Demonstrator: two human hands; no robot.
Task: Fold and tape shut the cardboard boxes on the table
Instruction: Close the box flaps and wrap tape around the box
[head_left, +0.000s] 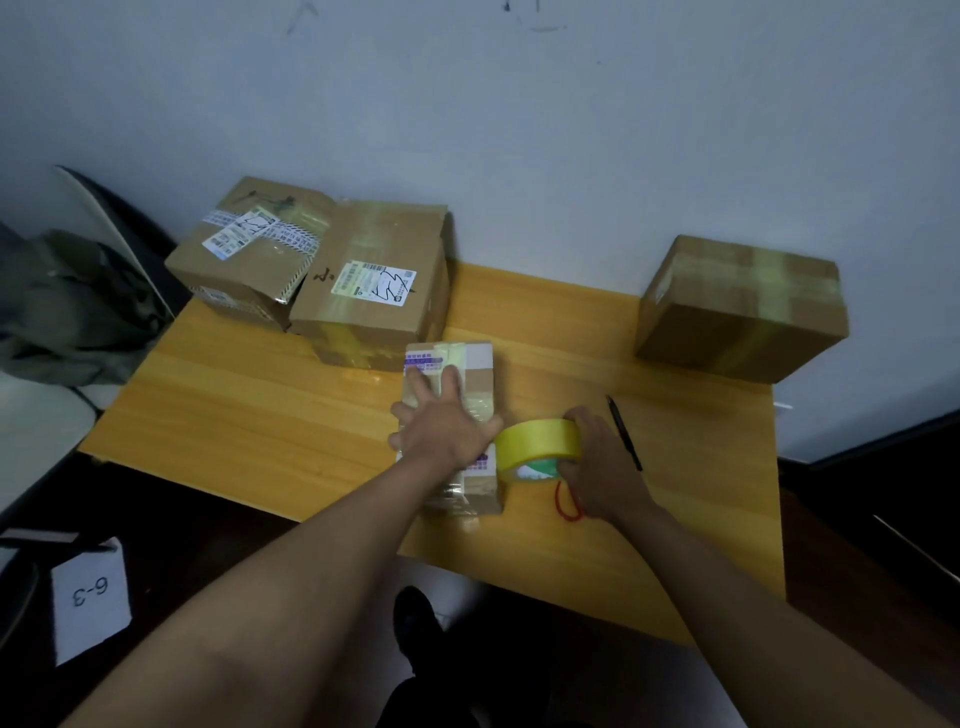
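A small cardboard box (475, 376) with white labels and tape lies in the middle of the wooden table (260, 405). My left hand (441, 426) presses flat on its top, fingers spread. Right beside the box, my right hand (597, 457) grips a yellow tape roll (537, 441) standing on edge against the box's right side. Two larger taped boxes sit at the back left, one with striped tape (249, 249) and one with a shipping label (374, 291). Another taped box (737, 306) stands at the back right corner.
A black pen (623, 431) lies on the table just right of my right hand. A red cord (566, 501) shows under my right wrist. A chair with dark clothing (67, 306) stands to the left. A paper marked 6-3 (91, 592) lies on the floor.
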